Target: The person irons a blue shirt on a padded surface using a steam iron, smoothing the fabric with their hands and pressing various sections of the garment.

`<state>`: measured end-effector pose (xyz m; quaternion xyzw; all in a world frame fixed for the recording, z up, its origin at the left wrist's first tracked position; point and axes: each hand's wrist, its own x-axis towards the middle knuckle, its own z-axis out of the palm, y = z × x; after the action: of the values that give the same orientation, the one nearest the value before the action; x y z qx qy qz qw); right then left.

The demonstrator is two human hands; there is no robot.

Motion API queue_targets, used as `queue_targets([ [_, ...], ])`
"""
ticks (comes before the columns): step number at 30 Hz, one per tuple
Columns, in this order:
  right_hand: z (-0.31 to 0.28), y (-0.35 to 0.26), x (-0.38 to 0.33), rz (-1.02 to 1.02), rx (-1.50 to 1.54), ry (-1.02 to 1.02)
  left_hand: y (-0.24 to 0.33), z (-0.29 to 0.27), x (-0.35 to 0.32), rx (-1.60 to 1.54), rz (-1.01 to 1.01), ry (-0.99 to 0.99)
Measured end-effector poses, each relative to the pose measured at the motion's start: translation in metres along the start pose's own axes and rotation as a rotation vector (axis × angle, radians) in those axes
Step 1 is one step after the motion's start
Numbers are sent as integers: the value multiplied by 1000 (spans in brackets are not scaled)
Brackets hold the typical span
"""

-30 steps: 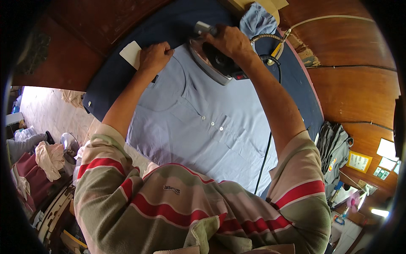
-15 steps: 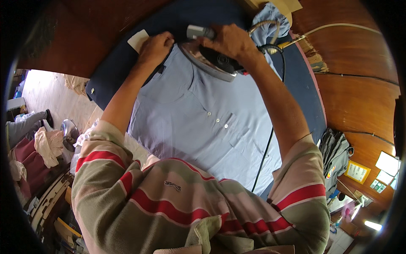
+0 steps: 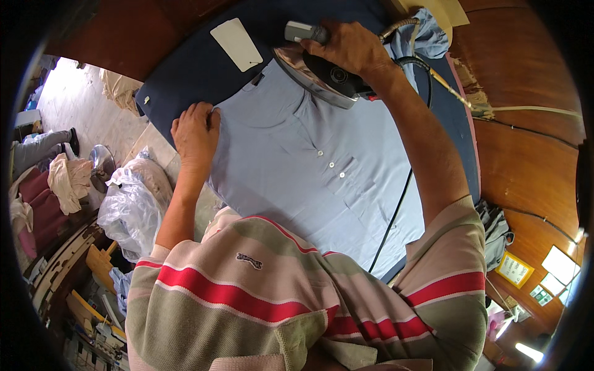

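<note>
A light blue button shirt (image 3: 322, 179) lies spread flat on a dark blue padded ironing table (image 3: 185, 80). My right hand (image 3: 349, 46) grips the handle of a black and silver iron (image 3: 315, 77), which rests on the shirt's collar area at the far end. My left hand (image 3: 197, 133) lies flat with fingers curled on the shirt's left edge, pressing the fabric to the table. The iron's black cord (image 3: 396, 204) runs down across the shirt's right side.
A white card (image 3: 236, 43) lies on the table beyond the shirt. More blue cloth (image 3: 424, 37) is bunched at the far right. A clear plastic bag (image 3: 133, 201) and piled clothes (image 3: 65, 179) sit on the floor to the left. Wooden walls (image 3: 526, 154) surround.
My left hand has slid from the shirt's far collar corner back along its left edge. The iron stays at the collar, shifted slightly left. The view has tilted downward.
</note>
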<state>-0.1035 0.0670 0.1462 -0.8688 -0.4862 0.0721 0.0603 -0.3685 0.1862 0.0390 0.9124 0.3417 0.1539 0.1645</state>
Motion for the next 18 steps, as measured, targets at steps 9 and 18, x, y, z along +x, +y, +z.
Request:
queue_targets([
  [9, -4, 5, -13, -210, -14, -31, -11, 8, -3, -15, 27, 83],
  [18, -4, -12, -9, -641, -21, -172, -7, 6, -3, -17, 12, 83],
])
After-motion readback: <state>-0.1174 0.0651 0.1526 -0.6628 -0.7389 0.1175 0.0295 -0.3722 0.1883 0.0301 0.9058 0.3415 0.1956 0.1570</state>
